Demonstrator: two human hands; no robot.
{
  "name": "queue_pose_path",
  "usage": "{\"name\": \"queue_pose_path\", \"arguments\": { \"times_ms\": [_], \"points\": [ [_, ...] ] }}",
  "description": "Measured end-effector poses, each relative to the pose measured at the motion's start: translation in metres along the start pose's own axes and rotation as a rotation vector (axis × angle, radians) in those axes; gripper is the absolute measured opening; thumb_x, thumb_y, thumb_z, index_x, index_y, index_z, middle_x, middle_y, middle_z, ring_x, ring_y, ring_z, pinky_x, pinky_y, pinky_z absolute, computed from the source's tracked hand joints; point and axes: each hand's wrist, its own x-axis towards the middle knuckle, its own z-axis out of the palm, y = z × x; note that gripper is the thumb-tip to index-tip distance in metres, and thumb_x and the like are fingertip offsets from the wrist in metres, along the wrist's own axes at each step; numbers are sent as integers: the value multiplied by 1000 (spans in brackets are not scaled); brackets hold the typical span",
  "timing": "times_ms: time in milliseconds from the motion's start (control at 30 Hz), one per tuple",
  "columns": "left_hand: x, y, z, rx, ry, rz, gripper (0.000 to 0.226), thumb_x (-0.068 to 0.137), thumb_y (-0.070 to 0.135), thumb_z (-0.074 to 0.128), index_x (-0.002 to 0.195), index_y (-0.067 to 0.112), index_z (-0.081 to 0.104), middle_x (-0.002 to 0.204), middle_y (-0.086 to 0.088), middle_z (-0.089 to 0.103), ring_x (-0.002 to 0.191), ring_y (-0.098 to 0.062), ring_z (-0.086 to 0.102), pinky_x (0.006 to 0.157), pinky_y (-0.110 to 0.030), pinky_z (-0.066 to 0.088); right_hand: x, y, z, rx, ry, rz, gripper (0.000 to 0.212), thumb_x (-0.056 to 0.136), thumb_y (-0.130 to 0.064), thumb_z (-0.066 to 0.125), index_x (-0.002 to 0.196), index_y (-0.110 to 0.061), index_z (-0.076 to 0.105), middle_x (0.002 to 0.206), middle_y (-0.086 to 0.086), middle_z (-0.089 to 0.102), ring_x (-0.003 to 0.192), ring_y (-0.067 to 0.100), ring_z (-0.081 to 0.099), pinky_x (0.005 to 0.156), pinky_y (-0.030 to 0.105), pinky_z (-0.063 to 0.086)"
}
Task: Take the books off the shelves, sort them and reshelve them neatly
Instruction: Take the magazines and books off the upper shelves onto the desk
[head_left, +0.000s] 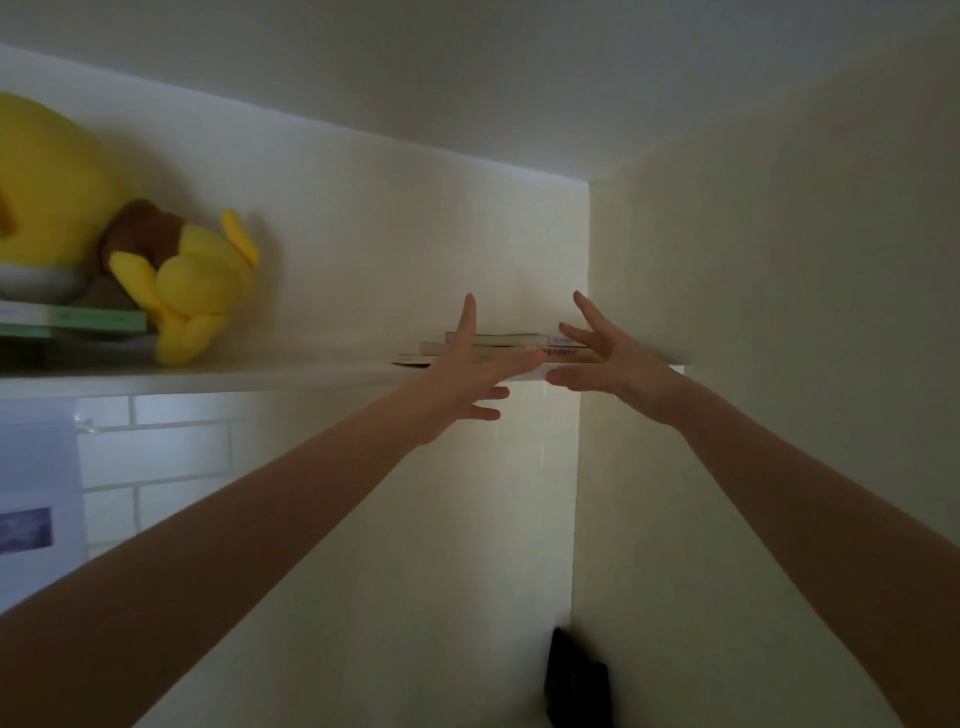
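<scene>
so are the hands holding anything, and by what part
Nothing is gripped. The left hand and right hand are spread open in front of the stack of books on the shelf; whether they touch it cannot be told.

Both hands, left (467, 374) and right (605, 358), fingers spread, at flat book stack (511, 345) on shelf (260, 378).

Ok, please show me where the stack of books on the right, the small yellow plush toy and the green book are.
stack of books (511, 340), head view, edge of the upper book.
small yellow plush toy (192, 280), head view, middle of its body.
green book (98, 318), head view, its front edge.
</scene>
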Motion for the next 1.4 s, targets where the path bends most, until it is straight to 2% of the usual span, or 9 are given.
{"name": "queue_pose_path", "arguments": {
  "times_ms": [233,433,667,767,867,1067,1167,1300,1400],
  "points": [
    [-7,-15,7,-85,141,85,108,75,37,73,142,53,-10,150,-4,33,115,-25,56,94,-42,50,-1,-5,16,-85,149,-24,100,73,-19,82,151,-30,21,134,-5,53,118,11,54,105,29,41],
    [-28,-28,13,-213,341,216,110,75,37,75,136,61,-13,145,1,42,110,-17,61,87,-38,53,-19,-8,55,2,360,-102,106,70,-17,84,152,-24,17,129,-9,52,104,-1,52,72,-4,39],
    [-59,-28,27,-163,359,283,83,90,30,61,139,61,2,147,12,39,125,-9,49,104,-41,43,-45,-23,102,52,465,-145,103,74,-17,80,153,-23,14,133,-10,50,120,3,44,95,8,33],
    [-48,-20,31,-254,364,149,68,89,39,59,142,52,18,148,9,36,122,-14,46,97,-41,48,-53,-25,114,69,430,-122,96,81,-3,71,153,-26,12,126,-18,47,120,2,44,86,3,39],
    [-30,-18,35,-407,486,116,62,84,35,67,138,42,38,143,2,41,117,-20,53,79,-35,57,-56,-24,113,112,343,-126,91,83,13,51,152,-32,11,127,-19,46,117,12,52,79,13,50],
    [-7,-24,51,-535,827,148,42,72,11,80,111,17,67,117,-3,64,103,-16,62,87,-30,55,-61,-16,111,185,156,-104,91,84,21,38,150,-35,10,142,-14,38,134,10,39,79,13,50],
    [-3,-21,43,-543,863,127,35,73,2,76,106,11,70,109,-6,68,87,-14,64,66,-9,52,-65,-16,109,224,61,-84,94,82,17,42,149,-40,10,150,-14,33,127,5,43,83,19,49],
    [-4,-29,33,-472,826,109,31,75,-1,72,103,14,72,112,-3,65,96,-18,64,70,-15,53,-75,-17,82,250,-6,-55,90,82,4,59,148,-43,20,132,-20,45,104,19,67,84,36,58],
    [-3,-35,23,-441,824,85,32,76,-1,71,99,21,72,108,-1,66,91,-18,65,73,-21,54,-65,-19,32,8,310,-45,57,89,-13,64,142,-25,44,125,-5,58,88,20,70,67,20,56]
  ]
}}
